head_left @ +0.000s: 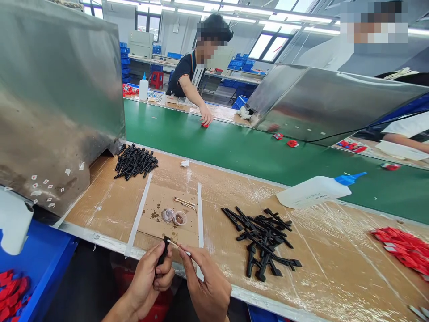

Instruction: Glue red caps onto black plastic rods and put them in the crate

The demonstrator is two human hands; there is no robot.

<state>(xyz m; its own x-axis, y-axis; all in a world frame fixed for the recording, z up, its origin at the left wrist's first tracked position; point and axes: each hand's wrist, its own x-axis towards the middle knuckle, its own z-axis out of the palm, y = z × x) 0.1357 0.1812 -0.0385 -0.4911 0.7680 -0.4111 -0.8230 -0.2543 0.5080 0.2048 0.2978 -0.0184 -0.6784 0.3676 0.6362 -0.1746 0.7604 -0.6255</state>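
Observation:
Closed around a black plastic part [162, 253], my left hand [147, 273] holds it upright at the table's near edge. A thin cotton swab [178, 245] is pinched in my right hand [210, 284], its tip touching or very near the top of the part. Just beyond, two small clear cups [180, 218] stand on a cardboard sheet [150, 228] spotted with brown drops. Several swabs [185, 202] lie behind the cups. To the right is a loose heap of black parts [264, 241]; a denser black pile [136, 162] sits at the back left.
A white bottle with a blue nozzle [311, 191] lies beyond the right heap. Red pieces [402, 248] are at far right, and more fill a blue bin [50, 273] at left. Behind runs a green belt [228, 147], where a co-worker's hand [205, 115] touches a red piece. A metal housing [60, 98] stands left.

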